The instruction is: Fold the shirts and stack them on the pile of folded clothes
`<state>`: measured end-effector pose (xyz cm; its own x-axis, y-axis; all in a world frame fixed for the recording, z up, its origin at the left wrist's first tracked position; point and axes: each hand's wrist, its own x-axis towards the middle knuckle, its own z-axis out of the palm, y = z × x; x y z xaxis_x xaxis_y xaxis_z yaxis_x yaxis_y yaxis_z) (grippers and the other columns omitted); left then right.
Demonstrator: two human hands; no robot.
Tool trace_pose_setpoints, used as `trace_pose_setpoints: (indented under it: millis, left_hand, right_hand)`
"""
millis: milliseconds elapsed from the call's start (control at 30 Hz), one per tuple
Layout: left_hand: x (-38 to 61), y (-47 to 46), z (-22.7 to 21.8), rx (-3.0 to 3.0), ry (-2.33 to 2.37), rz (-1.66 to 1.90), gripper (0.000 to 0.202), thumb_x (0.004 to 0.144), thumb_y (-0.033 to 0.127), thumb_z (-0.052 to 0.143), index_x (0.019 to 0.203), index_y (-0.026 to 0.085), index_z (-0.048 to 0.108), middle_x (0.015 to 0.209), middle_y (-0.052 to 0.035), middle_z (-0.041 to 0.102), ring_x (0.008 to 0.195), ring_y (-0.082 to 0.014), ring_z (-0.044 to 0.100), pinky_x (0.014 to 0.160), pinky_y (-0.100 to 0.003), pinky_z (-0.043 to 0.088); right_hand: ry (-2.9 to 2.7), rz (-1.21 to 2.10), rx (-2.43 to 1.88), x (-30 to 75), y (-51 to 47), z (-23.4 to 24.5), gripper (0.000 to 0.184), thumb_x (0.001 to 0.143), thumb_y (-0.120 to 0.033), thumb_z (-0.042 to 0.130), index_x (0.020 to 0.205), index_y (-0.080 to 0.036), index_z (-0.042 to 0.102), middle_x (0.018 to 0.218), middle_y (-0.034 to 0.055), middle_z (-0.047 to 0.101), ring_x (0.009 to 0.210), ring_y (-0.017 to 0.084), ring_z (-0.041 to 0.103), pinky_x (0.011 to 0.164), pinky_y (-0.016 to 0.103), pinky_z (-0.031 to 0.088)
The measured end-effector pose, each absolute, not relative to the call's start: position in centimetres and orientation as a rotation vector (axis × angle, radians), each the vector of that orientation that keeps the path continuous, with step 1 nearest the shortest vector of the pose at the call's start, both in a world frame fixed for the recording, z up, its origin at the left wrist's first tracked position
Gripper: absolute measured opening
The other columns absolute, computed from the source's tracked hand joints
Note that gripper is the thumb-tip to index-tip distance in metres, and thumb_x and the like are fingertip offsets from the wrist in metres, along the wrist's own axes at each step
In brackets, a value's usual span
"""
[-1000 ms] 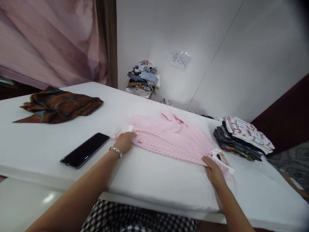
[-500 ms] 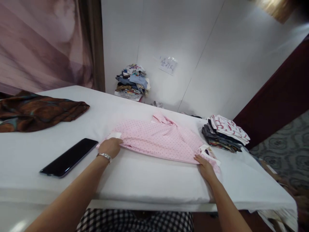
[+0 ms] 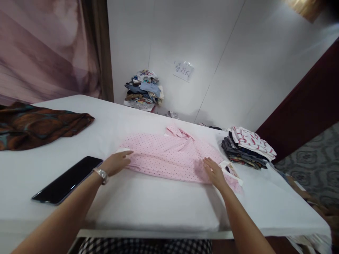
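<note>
A pink dotted shirt (image 3: 169, 153) lies folded lengthwise on the white table, its collar pointing toward the wall. At its left end is my left hand (image 3: 116, 163), wearing a metal watch, with fingers stretched out beside the white cuff. My right hand (image 3: 214, 172) is over the front right part of the shirt, fingers extended and nothing gripped. Whether either palm presses on the cloth I cannot tell. Just right of that hand, a white-edged cuff and sleeve spread past the shirt's body.
A black phone (image 3: 67, 180) lies left of the shirt. Brown patterned cloth (image 3: 42, 125) is at the far left. A folded clothes stack (image 3: 247, 146) stands at the right; another clothes pile (image 3: 145, 90) is by the wall, near a paper sign (image 3: 183, 71). The white table (image 3: 159, 208) has its front edge near me.
Both hands have let go of the shirt's front edge. My left hand has shifted slightly left, and my right hand has moved left and up over the cloth with fingers spread.
</note>
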<state>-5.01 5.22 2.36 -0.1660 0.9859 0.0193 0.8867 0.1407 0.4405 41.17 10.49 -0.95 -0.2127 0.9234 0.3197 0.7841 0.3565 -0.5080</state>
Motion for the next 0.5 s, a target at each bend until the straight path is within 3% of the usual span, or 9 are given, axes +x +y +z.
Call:
trace_pose_setpoints:
  millis: [133, 267, 433, 500]
  left_hand:
    - [-6.2, 9.6, 5.0, 1.71, 2.31, 0.518, 0.064, 0.083, 0.057, 0.032, 0.125, 0.016, 0.058, 0.127, -0.0118, 0.061, 0.115, -0.0308, 0.057, 0.095, -0.042, 0.044]
    - [-6.6, 15.3, 5.4, 1.704, 2.428, 0.412, 0.069, 0.083, 0.06, 0.031, 0.124, 0.011, 0.057, 0.128, -0.0194, 0.058, 0.117, -0.0368, 0.053, 0.095, -0.051, 0.04]
    - [-6.4, 20.4, 3.9, 1.504, 2.414, 0.336, 0.058, 0.078, 0.059, 0.046, 0.092, 0.007, 0.067, 0.101, -0.0256, 0.067, 0.099, -0.0414, 0.06, 0.088, -0.057, 0.04]
    - [-6.3, 21.3, 3.9, 1.506, 2.329, 0.381, 0.046, 0.073, 0.05, 0.058, 0.082, 0.006, 0.066, 0.085, -0.0243, 0.068, 0.086, -0.0386, 0.063, 0.08, -0.052, 0.045]
  right_hand:
    - [-2.29, 0.357, -1.604, 36.8, 12.0, -1.6, 0.05, 0.093, -0.047, 0.037, 0.138, -0.026, 0.046, 0.151, 0.007, 0.033, 0.142, 0.027, 0.022, 0.112, 0.057, 0.017]
    - [-2.443, 0.319, -1.737, 34.8, 11.8, -3.3, 0.058, 0.094, -0.055, 0.032, 0.144, -0.027, 0.036, 0.157, 0.0065, 0.013, 0.145, 0.027, 0.01, 0.113, 0.055, 0.009]
    - [-2.495, 0.285, -1.807, 34.8, 11.4, -3.2, 0.059, 0.094, -0.058, 0.025, 0.147, -0.03, 0.028, 0.158, 0.0032, 0.006, 0.145, 0.025, 0.006, 0.114, 0.052, 0.008]
    - [-2.501, 0.3, -1.843, 34.7, 11.4, -2.9, 0.06, 0.094, -0.059, 0.023, 0.147, -0.031, 0.026, 0.158, 0.0015, 0.004, 0.146, 0.024, 0.004, 0.115, 0.05, 0.007]
